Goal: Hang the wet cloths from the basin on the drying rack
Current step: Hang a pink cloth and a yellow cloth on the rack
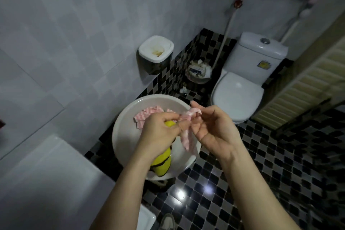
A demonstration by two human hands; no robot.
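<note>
Both hands (160, 127) pinch pink cloth (188, 136) above basin (119, 132).

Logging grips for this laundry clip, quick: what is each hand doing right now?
Left hand: pinches the pink cloth.
Right hand: pinches the same cloth, above the basin.

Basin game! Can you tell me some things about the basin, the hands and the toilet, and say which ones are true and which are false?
1. The left hand and right hand both hold a pink cloth. True.
2. The basin is empty. False: a yellow cloth lies in it.
3. The toilet lid is up. False: it is shut.
4. The bin beside the toilet holds rubbish. True.
</note>
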